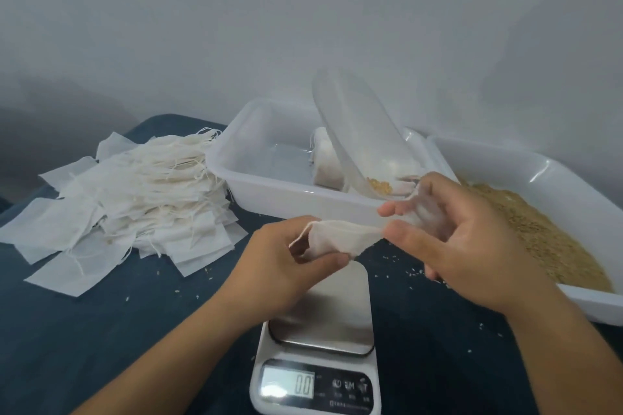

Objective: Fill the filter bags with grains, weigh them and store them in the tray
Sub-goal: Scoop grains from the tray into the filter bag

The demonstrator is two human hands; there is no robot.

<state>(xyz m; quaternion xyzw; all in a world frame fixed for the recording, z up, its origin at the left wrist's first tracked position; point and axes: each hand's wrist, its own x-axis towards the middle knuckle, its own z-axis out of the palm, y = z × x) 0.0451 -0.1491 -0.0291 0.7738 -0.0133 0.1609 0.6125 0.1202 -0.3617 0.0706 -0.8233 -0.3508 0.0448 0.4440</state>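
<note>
Dark blue cloth covered the bench [84,347], and the largest thing on it was the white tub of grain [539,239] at the right, part of it cut off by the frame edge. Beside it stood the tray [242,158], with at least one filled bag [325,162] lying inside; a clear scoop [357,131] leaned across it, a few grains pooled at its lower end, so how many bags lay behind could not be told. A heap of empty bags [128,199] lay at the left. Nearest the camera sat the scale [320,340], its plate bare and its display reading zero.

Filling looked to be the step in hand. The left hand [286,266] pinched one end of a bag [340,239] above the scale, while the right hand [472,229] pinched the other end and also gripped the scoop's handle, which its fingers mostly hid. The bag hung slack; whether it held grain could not be made out. Next, its mouth would need spreading wide enough to take the scoop's lip without spilling.
</note>
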